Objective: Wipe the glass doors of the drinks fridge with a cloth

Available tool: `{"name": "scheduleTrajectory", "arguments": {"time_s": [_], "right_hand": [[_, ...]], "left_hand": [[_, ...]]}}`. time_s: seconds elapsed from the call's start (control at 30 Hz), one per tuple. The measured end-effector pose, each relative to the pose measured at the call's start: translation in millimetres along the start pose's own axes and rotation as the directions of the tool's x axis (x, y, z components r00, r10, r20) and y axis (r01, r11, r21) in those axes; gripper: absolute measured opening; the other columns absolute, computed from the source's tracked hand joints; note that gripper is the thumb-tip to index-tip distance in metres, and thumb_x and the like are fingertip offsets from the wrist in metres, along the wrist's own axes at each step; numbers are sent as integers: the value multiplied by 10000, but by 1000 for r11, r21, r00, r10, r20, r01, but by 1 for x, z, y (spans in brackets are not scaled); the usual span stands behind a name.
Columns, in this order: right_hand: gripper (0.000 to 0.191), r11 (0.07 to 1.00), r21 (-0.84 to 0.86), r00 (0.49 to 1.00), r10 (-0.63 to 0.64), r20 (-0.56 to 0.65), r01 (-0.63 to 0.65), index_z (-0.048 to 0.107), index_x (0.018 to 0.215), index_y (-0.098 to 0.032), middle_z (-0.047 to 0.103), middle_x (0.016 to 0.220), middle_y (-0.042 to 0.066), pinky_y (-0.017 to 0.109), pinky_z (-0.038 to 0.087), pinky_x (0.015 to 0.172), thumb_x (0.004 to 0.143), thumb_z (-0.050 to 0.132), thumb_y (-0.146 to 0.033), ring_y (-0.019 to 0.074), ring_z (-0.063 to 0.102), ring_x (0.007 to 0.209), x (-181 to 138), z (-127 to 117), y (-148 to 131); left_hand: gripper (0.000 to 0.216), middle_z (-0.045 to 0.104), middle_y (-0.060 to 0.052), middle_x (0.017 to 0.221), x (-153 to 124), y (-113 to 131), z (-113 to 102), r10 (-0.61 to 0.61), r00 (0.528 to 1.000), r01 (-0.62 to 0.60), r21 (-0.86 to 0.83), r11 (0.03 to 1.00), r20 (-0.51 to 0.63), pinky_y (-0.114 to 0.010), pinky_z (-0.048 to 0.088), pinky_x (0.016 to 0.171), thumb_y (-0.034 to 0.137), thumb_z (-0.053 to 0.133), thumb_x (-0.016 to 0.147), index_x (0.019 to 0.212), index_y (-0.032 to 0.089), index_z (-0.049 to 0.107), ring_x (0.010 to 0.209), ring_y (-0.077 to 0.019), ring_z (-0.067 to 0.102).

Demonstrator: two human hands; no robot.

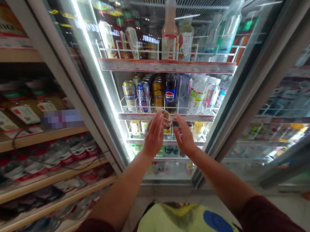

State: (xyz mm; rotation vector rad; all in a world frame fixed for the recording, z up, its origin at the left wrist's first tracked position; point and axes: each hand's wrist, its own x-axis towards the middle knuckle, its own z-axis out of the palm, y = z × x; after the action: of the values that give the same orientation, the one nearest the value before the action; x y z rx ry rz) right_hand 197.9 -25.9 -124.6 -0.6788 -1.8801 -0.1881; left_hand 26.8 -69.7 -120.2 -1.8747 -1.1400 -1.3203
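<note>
My left hand (pixel 154 134) is raised before a lit drinks cooler, its fingers stretched out and nothing plainly held. Opposite it, my right hand (pixel 183 135) is open too, thumb apart from the fingers. The palms face each other with a gap between. A blurred brownish patch (pixel 166 118) shows by the left fingertips; I cannot make out what it is. Just beyond the hands, a shelf holds a dark cola bottle (pixel 170 93), gold cans (pixel 158 93), a blue can (pixel 144 97) and a pale-labelled can (pixel 130 93). Clear bottles (pixel 197 93) stand to their right.
Mirrored lettering reflects on the cooler's glass. Taller bottles, one pinkish (pixel 169 32), stand on the upper wire-fronted shelf. Wooden shelves (pixel 50 181) with bottled drinks (pixel 22 108) run along the left. Another cooler (pixel 282 102) is at the right, beyond a metal frame (pixel 252 87).
</note>
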Motion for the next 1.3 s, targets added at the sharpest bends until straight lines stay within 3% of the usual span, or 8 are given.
{"name": "scheduleTrajectory", "arguments": {"time_s": [0.17,0.33,0.57,0.73,0.87,0.97,1.13,1.3], "right_hand": [[604,897,347,962,260,83,-272,190,1646,-200,554,1533,108,342,535,1098,1090,297,-410,182,593,1358,8,15,-38],[535,854,421,942,335,8,-307,430,1553,-292,652,1426,55,411,578,1064,1035,486,-410,225,662,1257,28,-4,-22],[449,995,-11,954,-102,-281,103,539,1469,-355,540,1529,-11,571,387,1241,1061,377,-259,259,443,1488,97,-60,9],[638,923,-351,981,-189,-52,159,234,1636,-235,400,1647,94,543,315,1259,1041,448,-321,291,268,1576,61,0,20],[646,845,-457,960,-235,149,278,216,1641,-192,422,1631,97,456,177,1312,1036,430,-266,257,260,1580,27,39,10],[635,838,-474,962,-254,98,269,200,1646,-237,380,1661,43,422,160,1323,1031,334,-152,208,232,1588,56,36,3],[621,872,-485,972,-47,-228,-72,86,1658,-214,222,1722,72,531,260,1298,1059,250,-187,280,129,1609,100,37,-11],[705,886,-461,999,-35,34,47,19,1647,-290,335,1681,45,539,320,1282,1027,321,-139,267,218,1591,40,67,-31]], "left_hand": [[784,128,-130,1716,-5,34,12,36,996,-25,-128,991,78,-433,378,1264,216,375,1025,1642,219,-110,1584,-210,201],[802,237,-175,1683,-7,6,-11,142,973,-145,1,989,184,-479,316,1275,309,477,1011,1654,162,19,1582,-260,208],[717,283,-103,1677,22,-82,-51,76,993,-102,342,934,86,-542,82,1321,348,480,1020,1652,247,156,1597,-273,133],[666,290,-73,1675,42,-137,-59,111,992,-126,397,909,60,-513,-29,1326,367,459,1032,1639,235,220,1602,-232,28],[615,327,-59,1659,42,-157,-55,111,988,-140,342,929,105,-515,-96,1310,399,420,1043,1621,243,281,1595,-219,-6],[620,317,-68,1662,39,-160,-50,90,987,-124,282,951,130,-553,-103,1298,392,407,1044,1627,236,263,1591,-231,-21],[631,291,-52,1671,38,-161,-48,85,988,-105,164,981,128,-587,-103,1287,357,429,1035,1631,262,247,1592,-250,-10],[705,264,-41,1682,39,-161,-45,110,991,-116,70,991,74,-609,-85,1288,313,465,1020,1650,303,149,1592,-276,24]]}}
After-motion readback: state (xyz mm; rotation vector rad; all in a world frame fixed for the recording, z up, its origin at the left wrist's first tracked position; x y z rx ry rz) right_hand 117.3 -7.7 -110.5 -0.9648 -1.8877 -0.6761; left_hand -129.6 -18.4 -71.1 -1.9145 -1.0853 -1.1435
